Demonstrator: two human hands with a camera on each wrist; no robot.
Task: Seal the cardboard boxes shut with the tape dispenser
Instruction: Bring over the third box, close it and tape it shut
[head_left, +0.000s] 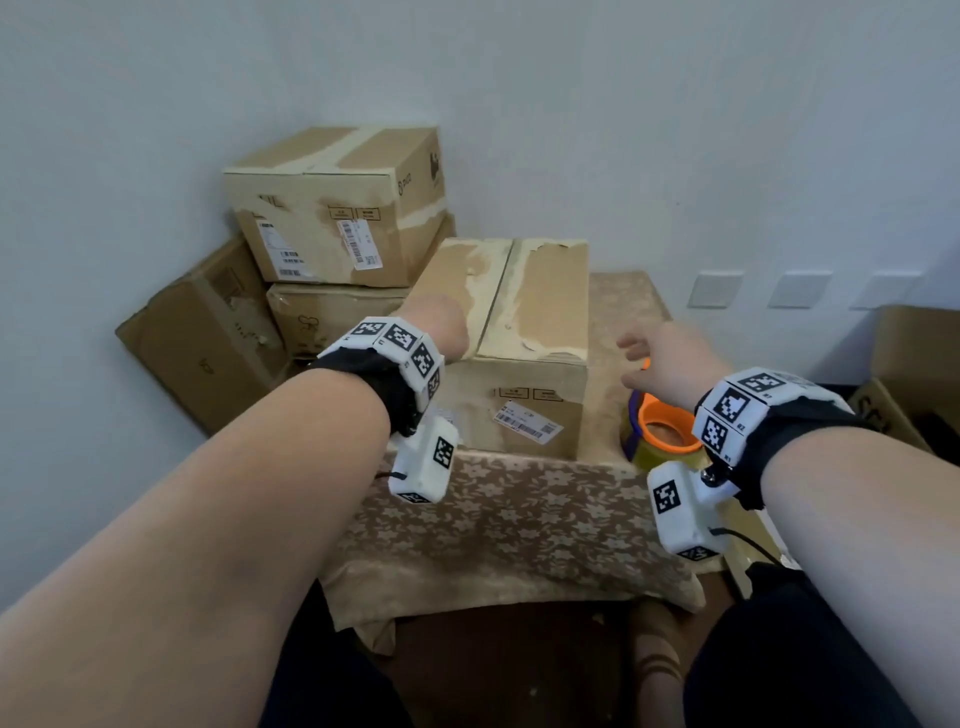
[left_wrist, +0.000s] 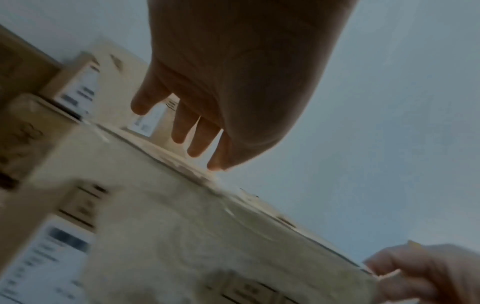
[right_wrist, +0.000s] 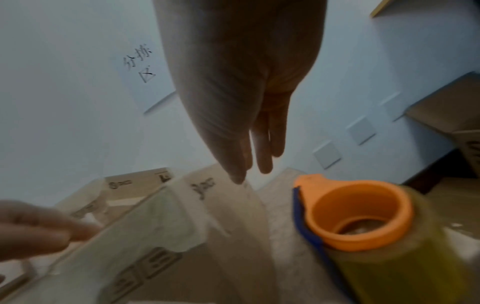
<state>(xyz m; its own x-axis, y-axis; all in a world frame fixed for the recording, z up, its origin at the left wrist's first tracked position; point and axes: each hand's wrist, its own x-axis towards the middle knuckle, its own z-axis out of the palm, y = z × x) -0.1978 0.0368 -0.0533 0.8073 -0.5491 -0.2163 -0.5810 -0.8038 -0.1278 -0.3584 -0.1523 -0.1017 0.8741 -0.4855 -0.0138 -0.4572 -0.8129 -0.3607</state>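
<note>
Cardboard box (head_left: 524, 332), flaps closed, beneath left hand (head_left: 439, 325)'s loose fingers. Right hand (head_left: 670, 358) fingers straight, together, above orange-cored tape dispenser (head_left: 662, 434).

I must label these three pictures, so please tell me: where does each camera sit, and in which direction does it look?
Head: on the person's head, looking forward and down at the box on the table; both forearms show.
Left wrist: under the left hand, looking along its fingers above that box.
Right wrist: under the right hand, above the tape dispenser.
All three views show the box.
</note>
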